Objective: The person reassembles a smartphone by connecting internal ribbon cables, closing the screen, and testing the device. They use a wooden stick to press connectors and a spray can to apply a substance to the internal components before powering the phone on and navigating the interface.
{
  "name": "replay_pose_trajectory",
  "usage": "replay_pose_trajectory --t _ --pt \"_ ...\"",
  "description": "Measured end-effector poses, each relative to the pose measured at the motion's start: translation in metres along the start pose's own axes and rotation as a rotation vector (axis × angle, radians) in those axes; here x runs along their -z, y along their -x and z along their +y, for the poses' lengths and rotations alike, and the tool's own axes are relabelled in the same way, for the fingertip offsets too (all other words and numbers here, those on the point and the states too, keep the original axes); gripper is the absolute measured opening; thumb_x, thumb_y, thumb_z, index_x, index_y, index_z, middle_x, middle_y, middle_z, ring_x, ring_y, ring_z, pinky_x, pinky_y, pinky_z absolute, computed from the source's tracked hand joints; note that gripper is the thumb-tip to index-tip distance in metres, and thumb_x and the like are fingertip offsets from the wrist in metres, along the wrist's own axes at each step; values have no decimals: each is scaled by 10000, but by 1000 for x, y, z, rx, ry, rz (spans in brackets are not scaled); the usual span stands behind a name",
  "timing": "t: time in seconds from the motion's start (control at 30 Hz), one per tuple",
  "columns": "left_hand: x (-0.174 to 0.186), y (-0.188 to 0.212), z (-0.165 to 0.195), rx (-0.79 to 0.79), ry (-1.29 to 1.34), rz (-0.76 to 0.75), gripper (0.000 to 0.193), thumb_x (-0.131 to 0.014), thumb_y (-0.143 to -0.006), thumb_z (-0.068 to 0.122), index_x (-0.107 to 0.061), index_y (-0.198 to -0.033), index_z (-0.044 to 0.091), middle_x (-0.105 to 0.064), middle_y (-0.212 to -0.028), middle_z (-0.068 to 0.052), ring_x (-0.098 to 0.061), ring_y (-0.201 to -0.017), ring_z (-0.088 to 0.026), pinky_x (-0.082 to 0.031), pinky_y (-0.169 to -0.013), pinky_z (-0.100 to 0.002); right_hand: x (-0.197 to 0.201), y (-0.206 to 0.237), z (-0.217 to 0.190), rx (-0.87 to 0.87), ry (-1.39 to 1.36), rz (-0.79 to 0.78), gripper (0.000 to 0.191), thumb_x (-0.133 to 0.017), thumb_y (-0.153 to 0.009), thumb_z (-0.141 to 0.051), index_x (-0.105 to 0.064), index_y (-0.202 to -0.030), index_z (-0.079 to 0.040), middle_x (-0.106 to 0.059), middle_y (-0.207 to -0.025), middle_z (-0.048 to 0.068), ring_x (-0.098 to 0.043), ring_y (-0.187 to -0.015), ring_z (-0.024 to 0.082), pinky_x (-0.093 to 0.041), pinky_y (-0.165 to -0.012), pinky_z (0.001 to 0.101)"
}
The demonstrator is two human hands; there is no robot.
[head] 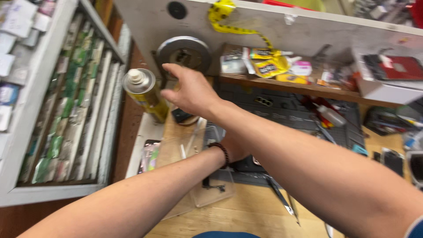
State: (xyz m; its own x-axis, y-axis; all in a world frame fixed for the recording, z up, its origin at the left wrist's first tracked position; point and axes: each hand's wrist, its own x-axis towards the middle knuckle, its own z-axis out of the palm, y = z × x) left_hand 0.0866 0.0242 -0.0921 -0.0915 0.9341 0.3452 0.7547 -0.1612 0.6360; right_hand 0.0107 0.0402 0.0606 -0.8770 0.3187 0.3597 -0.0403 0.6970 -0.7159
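Spray can [144, 93]: yellow body, white nozzle, upright at the bench's left edge beside the rack of flat packets [72, 101]. I judge it the thing most likely to tip if the reach clips it.
Right hand [190, 91]: stretched forward across the other arm, fingers loosely spread, holding nothing; it hovers just right of the can, in front of the grey tape reel [184, 53].
Left hand [235, 150]: mostly hidden under the right forearm, so I cannot tell its grip; a dark bead bracelet [221, 153] marks the wrist.
Clear plastic sheet [189, 176]: overhangs the wooden bench [246, 216]; I expect a dragged forearm could slide it off.
Tweezers [280, 196]: points exposed near the arms; I see a risk of snagging.
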Motion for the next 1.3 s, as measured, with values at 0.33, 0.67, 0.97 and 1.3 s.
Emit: replay_pose_trajectory --t 0.33,0.67,0.97,1.3 --pt "52 -10 27 514 677 -101 256 -621 -996 255 -718 -1114 50 -698 -864 -36 -623 -698 -123 -552 -608 -287 137 229 -32 -577 251 460 153 -722 -906 -148 -762 -997 -32 -753 -856 81 -672 -692 146 -541 -629 309" --pt "66 -24 25 634 784 -192 253 -605 -995 275 -729 -1085 74 -683 -916 36 -631 -771 -60 -585 -620 -246 137 269 25 -420 599 242 174 -710 -868 -143 -788 -1009 -78 -703 -1104 113 -664 -1041 319 -531 -896 414" --pt "70 -24 19 664 902 -222 262 -596 -1012 284 -728 -1061 64 -672 -970 11 -639 -840 -79 -610 -677 -266 130 267 28 -475 590 268 230 -673 -871 -113 -759 -1079 -63 -708 -1143 99 -654 -1086 311 -523 -942 408" --pt "76 -22 24 671 927 -232 260 -601 -1005 291 -724 -1069 71 -681 -998 8 -642 -860 -88 -603 -703 -268 128 267 25 -463 552 322 240 -660 -883 -100 -751 -1096 -37 -683 -1176 125 -652 -1104 323 -526 -955 407"
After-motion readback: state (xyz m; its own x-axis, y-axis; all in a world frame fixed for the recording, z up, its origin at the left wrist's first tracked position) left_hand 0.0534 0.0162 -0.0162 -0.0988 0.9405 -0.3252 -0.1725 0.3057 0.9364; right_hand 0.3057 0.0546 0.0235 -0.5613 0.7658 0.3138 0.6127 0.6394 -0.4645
